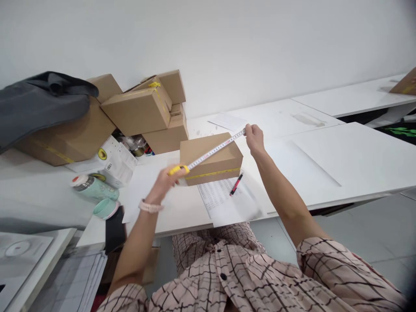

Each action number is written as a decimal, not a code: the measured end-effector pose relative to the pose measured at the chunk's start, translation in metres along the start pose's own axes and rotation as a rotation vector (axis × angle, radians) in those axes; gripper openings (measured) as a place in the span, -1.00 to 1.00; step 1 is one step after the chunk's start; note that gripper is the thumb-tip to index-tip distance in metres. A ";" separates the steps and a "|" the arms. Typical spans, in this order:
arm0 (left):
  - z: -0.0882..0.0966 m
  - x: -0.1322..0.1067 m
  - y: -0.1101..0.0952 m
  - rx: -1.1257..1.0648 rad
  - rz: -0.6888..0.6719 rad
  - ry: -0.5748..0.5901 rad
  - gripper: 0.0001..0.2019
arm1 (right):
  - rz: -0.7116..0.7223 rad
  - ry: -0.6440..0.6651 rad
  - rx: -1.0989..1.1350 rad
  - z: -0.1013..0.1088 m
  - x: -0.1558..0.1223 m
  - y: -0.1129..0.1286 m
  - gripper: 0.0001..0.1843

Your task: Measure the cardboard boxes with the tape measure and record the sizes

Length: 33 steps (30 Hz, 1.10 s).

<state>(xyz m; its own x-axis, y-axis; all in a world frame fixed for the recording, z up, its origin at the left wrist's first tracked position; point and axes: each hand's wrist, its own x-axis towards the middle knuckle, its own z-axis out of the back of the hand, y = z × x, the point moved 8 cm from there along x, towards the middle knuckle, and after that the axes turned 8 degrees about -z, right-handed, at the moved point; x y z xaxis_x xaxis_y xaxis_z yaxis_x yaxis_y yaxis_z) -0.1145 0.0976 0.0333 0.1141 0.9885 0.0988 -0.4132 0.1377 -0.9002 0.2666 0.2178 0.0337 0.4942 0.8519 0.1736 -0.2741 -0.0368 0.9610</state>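
Note:
My left hand (165, 181) is closed around the yellow case of a tape measure (178, 170), somewhat blurred. The white blade of the tape measure runs out up and to the right, over a closed cardboard box (208, 152). Its far end is pinched between the fingers of my right hand (254, 138), just beyond the box's right side. Yellow tape lines the box's near side. A printed sheet (216, 197) lies in front of the box, with a red and black pen (236, 184) on it.
Cardboard boxes (139, 110) are stacked at the back left, beside a dark grey bag (45, 108). A mint green thermos bottle (100, 189) and a mint cup (105, 209) stand at the left. Another paper (227, 121) lies near the wall.

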 end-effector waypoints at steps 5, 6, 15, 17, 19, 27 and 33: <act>-0.148 -0.104 0.029 -0.669 0.253 0.524 -0.49 | 0.194 0.374 -0.105 -0.050 -0.019 0.041 -0.66; -0.165 -0.112 0.031 -0.780 0.262 0.515 -0.48 | 0.210 0.466 -0.146 -0.065 -0.024 0.046 -0.67; -0.158 -0.061 0.003 -0.850 0.195 0.243 -0.30 | 0.217 0.470 -0.553 -0.146 0.016 0.040 -0.62; -0.155 -0.052 -0.003 -0.849 0.200 0.216 -0.31 | 0.176 0.458 -0.609 -0.151 0.019 0.032 -0.62; -0.157 -0.050 -0.008 -0.848 0.202 0.200 -0.32 | 0.160 0.477 -0.651 -0.153 0.019 0.026 -0.65; -0.173 -0.058 -0.023 -0.834 0.201 0.198 -0.23 | 0.222 0.546 -0.674 -0.159 0.023 0.016 -0.65; -0.176 -0.046 -0.017 -0.802 0.235 0.140 -0.27 | 0.225 0.547 -0.621 -0.162 0.021 0.021 -0.64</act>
<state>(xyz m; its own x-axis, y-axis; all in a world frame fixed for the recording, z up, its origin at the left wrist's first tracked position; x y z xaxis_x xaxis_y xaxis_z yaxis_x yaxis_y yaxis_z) 0.0462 0.0392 -0.0300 0.2378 0.9620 -0.1343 0.3202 -0.2081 -0.9242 0.1377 0.3192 0.0230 -0.0499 0.9967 0.0638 -0.7990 -0.0781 0.5962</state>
